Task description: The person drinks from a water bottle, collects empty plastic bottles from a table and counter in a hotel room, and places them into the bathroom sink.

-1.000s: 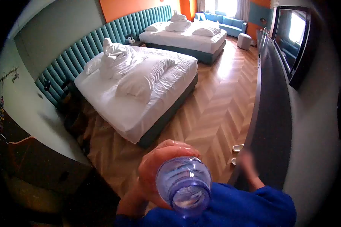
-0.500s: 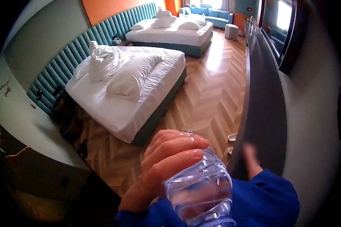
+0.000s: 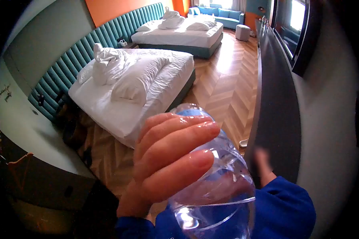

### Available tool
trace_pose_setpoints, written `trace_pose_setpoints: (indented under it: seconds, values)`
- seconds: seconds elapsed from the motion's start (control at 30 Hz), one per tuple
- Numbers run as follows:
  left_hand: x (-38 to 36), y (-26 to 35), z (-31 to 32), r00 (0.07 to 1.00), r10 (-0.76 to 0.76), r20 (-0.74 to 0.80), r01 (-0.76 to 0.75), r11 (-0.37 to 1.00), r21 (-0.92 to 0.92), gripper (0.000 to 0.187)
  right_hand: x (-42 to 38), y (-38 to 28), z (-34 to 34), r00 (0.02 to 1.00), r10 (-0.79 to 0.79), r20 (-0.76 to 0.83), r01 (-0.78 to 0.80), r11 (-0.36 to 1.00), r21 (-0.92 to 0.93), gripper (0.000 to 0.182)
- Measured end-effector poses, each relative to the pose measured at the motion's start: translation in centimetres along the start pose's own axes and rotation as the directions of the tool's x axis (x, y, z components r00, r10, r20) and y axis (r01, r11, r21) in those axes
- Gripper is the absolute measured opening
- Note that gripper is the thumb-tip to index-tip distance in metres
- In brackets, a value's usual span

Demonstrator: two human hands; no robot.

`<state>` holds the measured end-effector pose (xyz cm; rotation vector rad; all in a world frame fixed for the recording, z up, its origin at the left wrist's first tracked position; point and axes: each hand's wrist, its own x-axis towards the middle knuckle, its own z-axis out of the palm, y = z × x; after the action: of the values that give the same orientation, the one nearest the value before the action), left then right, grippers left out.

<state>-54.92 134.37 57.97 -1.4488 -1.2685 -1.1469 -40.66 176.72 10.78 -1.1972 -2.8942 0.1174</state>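
L hand (image 3: 173, 153) had its grip clamped round a clear plastic bottle (image 3: 233, 187), wet-looking fingers across its side. Bottle was tilted, v. close to the cam, lower end cut off by the frame edge, w/ a bit of blue label (image 3: 193, 113) nr the far end. R hand (image 3: 262, 161) was blurred, on or just over the dark tabletop (image 3: 277, 123); couldn't tell its grip. White slipper (image 3: 243, 143) lay on the wood floor (image 3: 227, 87) nr the tabletop.
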Motion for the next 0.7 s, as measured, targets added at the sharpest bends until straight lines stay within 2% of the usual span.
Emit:
trace_pose_setpoints:
  seconds: [0.13, 0.2, 0.33, 0.4, 0.43, 0.47, 0.5, 0.6, 0.7]
  values:
    - [1.0, -0.3, -0.6, 0.996, 0.085, 0.019, -0.086, 0.995, 0.057, 0.054, -0.1, -0.5, 0.0, 1.000, -0.020, -0.018, 0.018, 0.995, -0.096, 0.012]
    - [1.4, -0.3, -0.9, 0.992, 0.122, 0.032, -0.124, 0.989, 0.085, 0.056, 0.7, -0.6, 0.5, 0.997, -0.049, 0.052, 0.058, 0.982, -0.178, 0.011]
    - [2.0, -0.7, -1.5, 0.976, 0.206, 0.065, -0.214, 0.967, 0.139, 0.063, 1.7, 1.5, 3.6, 0.999, -0.044, -0.021, 0.042, 0.995, -0.088, 0.010]
    - [2.1, -0.9, -1.8, 0.972, 0.226, 0.070, -0.235, 0.958, 0.164, 0.065, 1.9, 1.5, 2.2, 0.965, -0.235, -0.118, 0.202, 0.950, -0.237, 0.018]
    - [2.0, -1.0, -2.0, 0.970, 0.234, 0.070, -0.242, 0.954, 0.175, 0.065, 1.5, 1.2, 1.9, 1.000, -0.007, 0.029, 0.002, 0.990, 0.144, 0.022]
    - [2.0, -1.0, -2.1, 0.970, 0.234, 0.070, -0.242, 0.954, 0.175, 0.065, 0.0, -0.9, -1.4, 0.953, 0.241, 0.185, -0.304, 0.770, 0.561, 0.027]
    - [2.0, -0.9, -2.2, 0.970, 0.231, 0.070, -0.240, 0.954, 0.178, 0.065, -2.1, -4.0, -6.4, 0.835, 0.451, 0.315, -0.514, 0.437, 0.738, 0.032]
    - [2.1, -0.9, -2.6, 0.970, 0.233, 0.067, -0.242, 0.952, 0.189, 0.066, -2.5, -4.7, -7.1, 0.839, 0.463, 0.286, -0.481, 0.385, 0.788, 0.041]
    - [2.0, -0.9, -3.0, 0.971, 0.230, 0.064, -0.238, 0.951, 0.197, 0.066, -1.5, -3.3, -5.1, 0.850, 0.420, 0.317, -0.484, 0.388, 0.784, 0.041]
